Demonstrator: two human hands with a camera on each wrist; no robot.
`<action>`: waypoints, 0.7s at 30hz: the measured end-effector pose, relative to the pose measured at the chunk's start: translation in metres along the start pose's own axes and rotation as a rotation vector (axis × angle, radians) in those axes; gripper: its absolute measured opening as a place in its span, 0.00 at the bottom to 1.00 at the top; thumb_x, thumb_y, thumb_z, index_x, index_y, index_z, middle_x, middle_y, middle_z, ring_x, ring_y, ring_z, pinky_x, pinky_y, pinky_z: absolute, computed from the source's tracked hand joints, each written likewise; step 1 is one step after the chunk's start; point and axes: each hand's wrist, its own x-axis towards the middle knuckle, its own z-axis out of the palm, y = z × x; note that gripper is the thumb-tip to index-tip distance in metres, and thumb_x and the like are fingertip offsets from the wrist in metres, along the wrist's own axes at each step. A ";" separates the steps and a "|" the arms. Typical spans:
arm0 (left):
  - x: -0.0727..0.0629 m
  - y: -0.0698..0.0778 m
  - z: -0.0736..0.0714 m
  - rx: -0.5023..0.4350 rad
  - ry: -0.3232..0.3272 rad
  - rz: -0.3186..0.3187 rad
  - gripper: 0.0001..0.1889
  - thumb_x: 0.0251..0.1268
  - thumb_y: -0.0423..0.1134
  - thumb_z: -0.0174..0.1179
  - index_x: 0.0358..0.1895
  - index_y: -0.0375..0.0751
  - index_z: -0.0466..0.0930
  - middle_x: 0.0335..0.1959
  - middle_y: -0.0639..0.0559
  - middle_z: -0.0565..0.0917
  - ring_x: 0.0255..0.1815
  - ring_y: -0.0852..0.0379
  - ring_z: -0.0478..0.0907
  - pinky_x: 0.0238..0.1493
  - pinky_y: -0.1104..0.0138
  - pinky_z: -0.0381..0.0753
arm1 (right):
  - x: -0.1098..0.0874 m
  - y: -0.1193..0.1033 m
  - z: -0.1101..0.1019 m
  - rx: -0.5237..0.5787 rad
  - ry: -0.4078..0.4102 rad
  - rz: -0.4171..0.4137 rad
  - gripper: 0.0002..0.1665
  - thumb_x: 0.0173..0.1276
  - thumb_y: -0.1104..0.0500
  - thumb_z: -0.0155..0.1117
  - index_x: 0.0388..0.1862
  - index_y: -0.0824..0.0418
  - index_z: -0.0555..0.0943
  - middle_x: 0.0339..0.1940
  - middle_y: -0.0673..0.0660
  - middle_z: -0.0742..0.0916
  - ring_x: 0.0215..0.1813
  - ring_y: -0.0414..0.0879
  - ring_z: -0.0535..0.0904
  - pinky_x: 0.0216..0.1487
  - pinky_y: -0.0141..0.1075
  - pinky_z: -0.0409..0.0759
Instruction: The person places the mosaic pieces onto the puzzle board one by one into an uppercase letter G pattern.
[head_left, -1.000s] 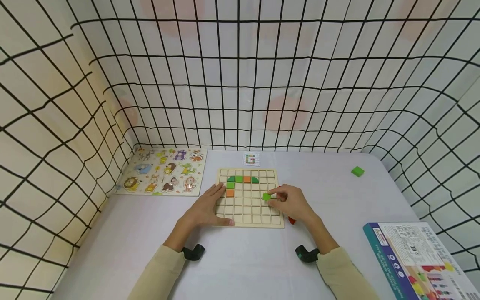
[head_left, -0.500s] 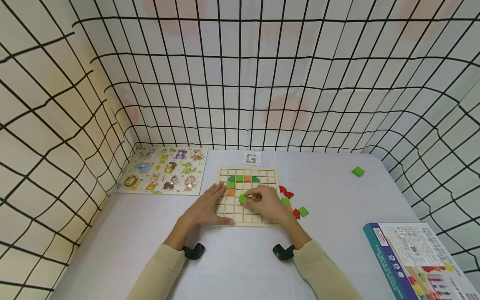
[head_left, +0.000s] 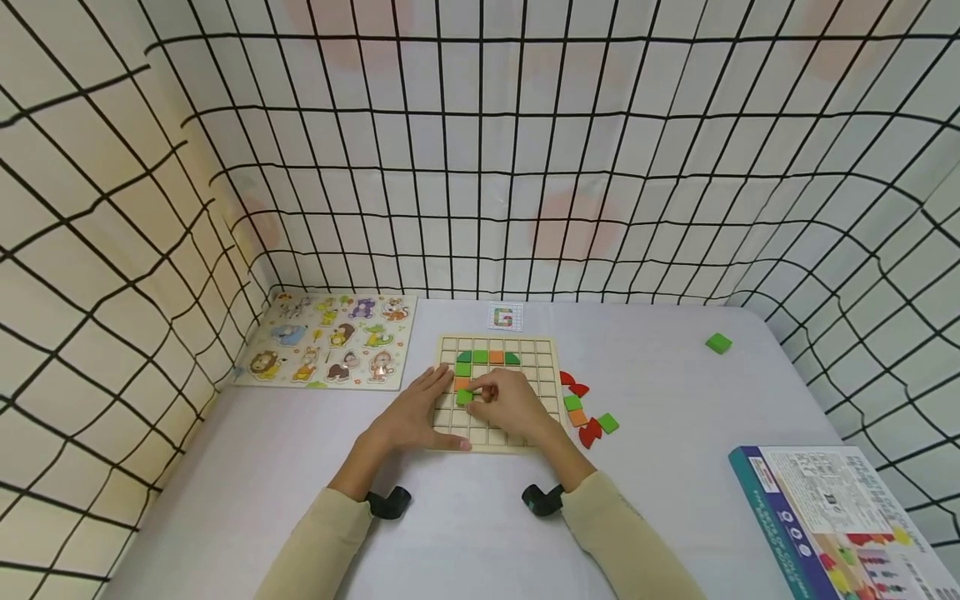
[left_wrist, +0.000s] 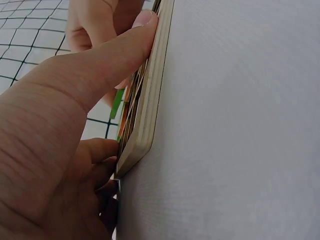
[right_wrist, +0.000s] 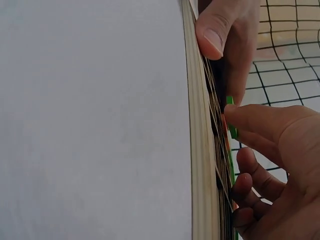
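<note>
A wooden grid board (head_left: 517,425) lies on the table with green and orange tiles set along its upper and left squares. My left hand (head_left: 405,417) rests at the board's left side, fingers spread along the edge and thumb on the near rim. Between thumb and fingertips my right hand (head_left: 510,404) pinches a green square tile (head_left: 464,398), just below the orange tile (head_left: 461,384) in the left column. In the right wrist view the green tile (right_wrist: 231,117) stands slightly above the board's surface. The left wrist view shows the left thumb (left_wrist: 125,50) along the board's edge.
Loose red, green and orange tiles (head_left: 577,417) lie right of the board. A pattern card (head_left: 506,317) sits behind it, an animal puzzle (head_left: 322,342) at back left. One green tile (head_left: 718,343) lies far right; a box (head_left: 840,517) stands front right. Black netting surrounds the table.
My right hand has carried the green tile leftward across the board to the left column. The loose tiles on the right have come into view. My left hand has stayed in place.
</note>
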 end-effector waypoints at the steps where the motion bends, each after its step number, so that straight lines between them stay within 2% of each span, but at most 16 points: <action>1: 0.000 0.000 0.000 0.000 0.000 0.000 0.66 0.45 0.71 0.75 0.84 0.43 0.51 0.86 0.49 0.49 0.87 0.42 0.43 0.83 0.42 0.53 | 0.001 -0.001 0.001 -0.010 -0.002 0.001 0.15 0.64 0.55 0.77 0.50 0.52 0.91 0.25 0.47 0.81 0.33 0.41 0.74 0.32 0.32 0.72; 14: 0.000 -0.001 0.001 0.000 0.005 0.002 0.66 0.45 0.71 0.75 0.84 0.43 0.51 0.86 0.49 0.49 0.87 0.41 0.43 0.82 0.41 0.54 | 0.002 -0.005 0.004 -0.034 -0.028 0.029 0.17 0.66 0.53 0.76 0.52 0.52 0.90 0.26 0.46 0.80 0.32 0.41 0.73 0.31 0.32 0.71; 21: 0.001 -0.003 0.001 0.005 0.006 -0.001 0.66 0.45 0.72 0.75 0.84 0.44 0.51 0.87 0.49 0.49 0.87 0.42 0.43 0.83 0.42 0.54 | -0.001 -0.003 0.005 0.011 0.007 0.020 0.13 0.67 0.54 0.74 0.50 0.52 0.90 0.27 0.47 0.81 0.31 0.41 0.74 0.32 0.32 0.72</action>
